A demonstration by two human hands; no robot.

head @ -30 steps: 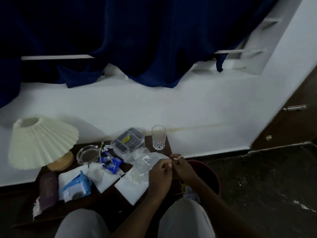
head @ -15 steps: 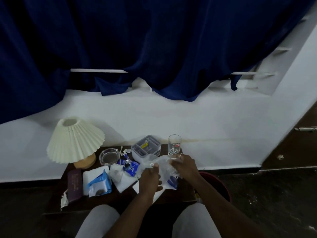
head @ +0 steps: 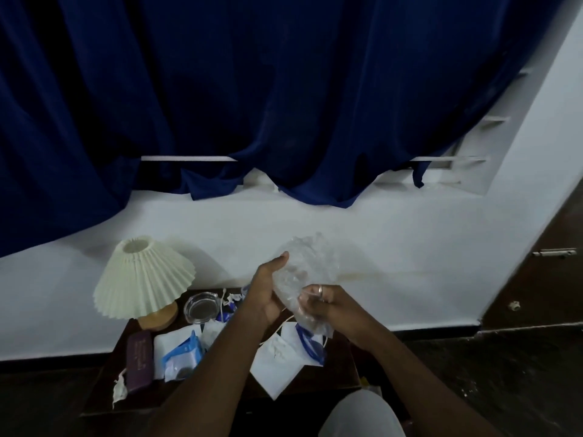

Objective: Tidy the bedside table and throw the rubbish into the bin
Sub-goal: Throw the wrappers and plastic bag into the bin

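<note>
We find the crumpled clear plastic wrapper [head: 304, 266] held above the right side of the desk [head: 342, 364], left hand [head: 266, 298] cupped round it, right hand [head: 331, 307] gripping its lower end; we judge it light, soft, slippery, best bunched tight.

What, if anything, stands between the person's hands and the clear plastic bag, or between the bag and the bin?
Nothing stands between them: the left hand and right hand both grip the clear plastic bag, held above the bedside table. The bin is not in view, so that path cannot be judged.
</note>
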